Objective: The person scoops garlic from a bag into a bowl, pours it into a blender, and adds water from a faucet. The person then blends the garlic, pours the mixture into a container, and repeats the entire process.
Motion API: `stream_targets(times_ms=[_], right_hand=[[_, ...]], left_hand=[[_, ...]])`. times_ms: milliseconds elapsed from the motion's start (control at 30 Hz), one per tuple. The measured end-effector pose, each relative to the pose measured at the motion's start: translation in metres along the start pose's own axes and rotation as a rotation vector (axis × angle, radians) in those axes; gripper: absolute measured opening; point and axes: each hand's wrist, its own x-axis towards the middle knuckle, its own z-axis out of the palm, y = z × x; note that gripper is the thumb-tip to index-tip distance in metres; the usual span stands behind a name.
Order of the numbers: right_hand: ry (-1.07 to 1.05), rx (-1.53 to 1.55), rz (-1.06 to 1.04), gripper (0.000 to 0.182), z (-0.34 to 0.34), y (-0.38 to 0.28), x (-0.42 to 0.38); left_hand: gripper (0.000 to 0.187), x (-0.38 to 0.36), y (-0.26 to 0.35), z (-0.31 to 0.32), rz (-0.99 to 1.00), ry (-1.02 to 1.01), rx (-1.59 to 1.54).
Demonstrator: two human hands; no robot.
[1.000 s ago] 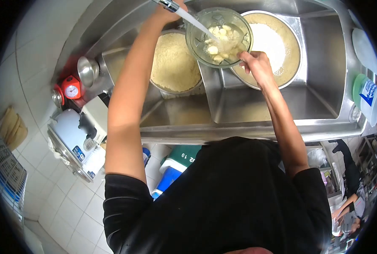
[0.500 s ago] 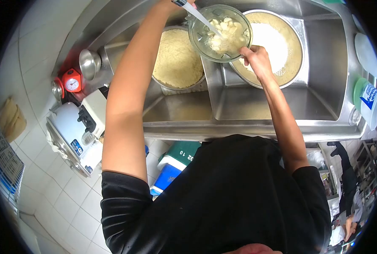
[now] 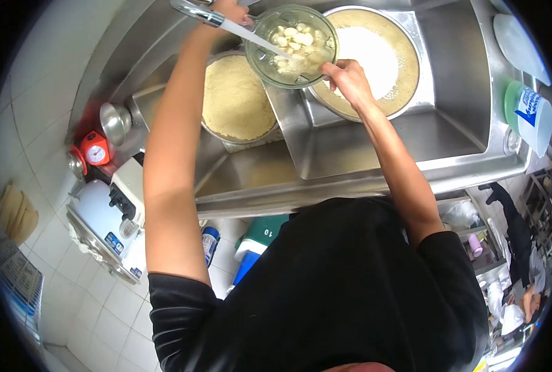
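A clear blender jug (image 3: 293, 46) with pale, clove-like pieces and water is held above the sink, tilted toward the camera. Water runs into it from the chrome faucet (image 3: 196, 12). My left hand (image 3: 231, 12), at the top edge, is closed round the jug's handle. The fingers of my right hand (image 3: 345, 77) pinch the jug's lower right rim. Behind the jug, in the right basin, stands a large round bowl (image 3: 406, 62) holding white and tan material. Another round bowl (image 3: 239, 96), full of pale yellow grainy material, sits in the left basin.
A small metal bowl (image 3: 115, 123), a red scale (image 3: 95, 149) and a white appliance (image 3: 129, 189) are at the left. A green-and-clear container (image 3: 529, 111) stands on the right sink edge. A green box (image 3: 263, 234) is below; another person (image 3: 516, 242) is at the far right.
The view has shifted, so the sink and bowls appear further left and the faucet shows more. The jug stays in both hands under the running water, its pale pieces spread differently.
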Motion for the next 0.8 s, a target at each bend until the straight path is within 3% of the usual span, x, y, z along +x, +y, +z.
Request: stream_targets(times_ms=[33, 133, 167, 200, 267, 333, 400, 500, 733, 800], right_hand=[[-0.029, -0.005, -0.016, 0.038, 0.000, 0.000, -0.001], [0.103, 0.113, -0.007, 0.035, 0.008, 0.007, 0.005], [0.097, 0.117, -0.013, 0.035, 0.008, 0.008, 0.005], [0.085, 0.116, -0.038, 0.035, 0.007, 0.010, 0.007], [0.061, 0.115, -0.067, 0.034, 0.008, 0.014, 0.010], [0.081, 0.194, 0.002, 0.034, 0.011, 0.023, 0.015], [0.062, 0.146, 0.039, 0.042, 0.012, 0.037, 0.023], [0.071, 0.161, 0.037, 0.042, 0.013, 0.042, 0.024], [0.068, 0.090, 0.057, 0.043, 0.009, 0.034, 0.016], [0.066, 0.070, 0.055, 0.042, 0.009, 0.026, 0.010]], left_hand=[[0.066, -0.002, -0.001, 0.004, 0.131, 0.075, 0.088], [0.065, 0.002, -0.002, 0.008, 0.000, 0.096, 0.064], [0.064, 0.001, -0.003, 0.011, 0.145, 0.159, 0.085], [0.064, 0.003, -0.004, 0.008, 0.141, 0.167, 0.093], [0.063, 0.004, -0.002, 0.005, -0.049, 0.012, -0.052], [0.065, 0.004, -0.008, 0.007, 0.073, 0.081, 0.050], [0.068, 0.008, -0.019, 0.004, 0.150, 0.004, -0.006], [0.069, 0.000, 0.000, 0.009, 0.124, 0.066, 0.169], [0.068, 0.000, 0.008, 0.006, 0.108, 0.065, 0.212], [0.068, -0.002, 0.017, 0.005, 0.013, 0.024, 0.231]])
